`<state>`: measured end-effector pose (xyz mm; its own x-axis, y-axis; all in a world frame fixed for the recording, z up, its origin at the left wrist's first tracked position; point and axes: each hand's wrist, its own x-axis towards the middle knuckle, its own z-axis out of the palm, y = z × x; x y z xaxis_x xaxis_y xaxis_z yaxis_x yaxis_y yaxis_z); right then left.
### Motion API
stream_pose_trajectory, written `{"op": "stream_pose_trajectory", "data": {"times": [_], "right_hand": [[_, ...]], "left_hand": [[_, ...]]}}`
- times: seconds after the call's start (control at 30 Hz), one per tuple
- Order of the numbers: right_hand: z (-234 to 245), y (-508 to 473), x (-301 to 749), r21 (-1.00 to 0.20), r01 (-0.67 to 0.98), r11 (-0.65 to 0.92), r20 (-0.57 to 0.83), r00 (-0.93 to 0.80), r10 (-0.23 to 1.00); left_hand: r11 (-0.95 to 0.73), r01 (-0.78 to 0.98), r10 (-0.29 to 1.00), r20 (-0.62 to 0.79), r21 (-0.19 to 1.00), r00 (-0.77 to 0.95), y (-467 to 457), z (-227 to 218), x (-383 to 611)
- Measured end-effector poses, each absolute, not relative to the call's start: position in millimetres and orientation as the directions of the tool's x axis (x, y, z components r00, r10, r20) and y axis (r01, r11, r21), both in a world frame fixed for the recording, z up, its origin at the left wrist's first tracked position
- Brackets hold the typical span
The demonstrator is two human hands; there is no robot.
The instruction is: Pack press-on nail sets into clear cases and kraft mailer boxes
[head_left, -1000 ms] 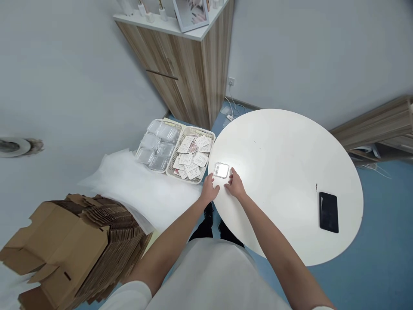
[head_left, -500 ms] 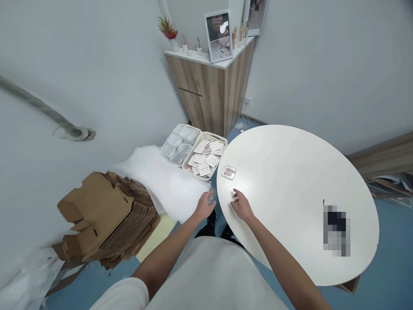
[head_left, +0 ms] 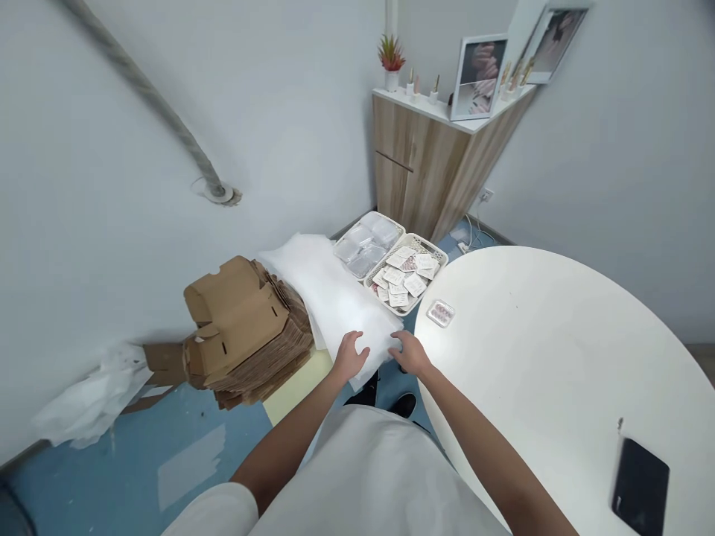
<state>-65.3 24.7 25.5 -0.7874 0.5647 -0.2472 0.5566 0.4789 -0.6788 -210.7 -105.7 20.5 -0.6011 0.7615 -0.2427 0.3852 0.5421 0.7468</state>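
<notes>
Both of my hands are at the near end of a stack of white foam sheets [head_left: 329, 294]. My left hand [head_left: 349, 355] lies on the sheet's near corner with its fingers curled over the edge. My right hand [head_left: 410, 351] touches the same end from the right, fingers bent. A small clear packet with pink pieces [head_left: 440, 313] lies on the round white table [head_left: 558, 357], apart from both hands.
Two white baskets stand beyond the foam, one with clear bags [head_left: 369, 242] and one with printed cards [head_left: 407, 277]. A pile of flat cardboard boxes [head_left: 240, 324] lies to the left. A black phone [head_left: 640, 485] is on the table's right. A wooden cabinet [head_left: 430, 160] fills the corner.
My view has swung left. Both hands left the small packet on the table and moved left and down onto the near end of the foam sheets.
</notes>
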Motion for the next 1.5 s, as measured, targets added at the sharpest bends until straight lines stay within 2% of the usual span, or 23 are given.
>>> {"op": "stream_pose_trajectory", "data": {"times": [0.17, 0.33, 0.73, 1.0, 1.27, 1.5], "right_hand": [[18.1, 23.9, -114.9, -0.624, 0.558, 0.547, -0.302, -0.818, 0.49], [6.5, 25.2, -155.6, -0.558, 0.57, 0.603, -0.307, -0.817, 0.488], [-4.3, 36.1, -192.3, -0.403, 0.65, 0.644, -0.283, -0.758, 0.588], [1.8, 36.8, -202.5, -0.308, 0.704, 0.64, -0.258, -0.709, 0.656], [18.8, 34.8, -205.6, -0.297, 0.721, 0.627, -0.266, -0.692, 0.671], [28.9, 34.1, -202.7, -0.342, 0.622, 0.704, -0.135, -0.774, 0.618]], "left_hand": [[0.627, 0.235, 0.692, -0.392, 0.743, -0.606, -99.2, 14.0, -232.8], [0.653, 0.111, 0.666, -0.498, 0.749, -0.555, -89.1, -0.5, -246.7], [0.56, -0.209, 0.609, -0.57, 0.801, -0.552, -95.0, -27.9, -263.5], [0.56, -0.244, 0.584, -0.586, 0.792, -0.562, -97.4, -29.9, -263.2], [0.544, -0.215, 0.589, -0.552, 0.811, -0.59, -94.6, -26.5, -261.7], [0.53, -0.19, 0.608, -0.527, 0.826, -0.594, -91.7, -21.5, -257.7]]}}
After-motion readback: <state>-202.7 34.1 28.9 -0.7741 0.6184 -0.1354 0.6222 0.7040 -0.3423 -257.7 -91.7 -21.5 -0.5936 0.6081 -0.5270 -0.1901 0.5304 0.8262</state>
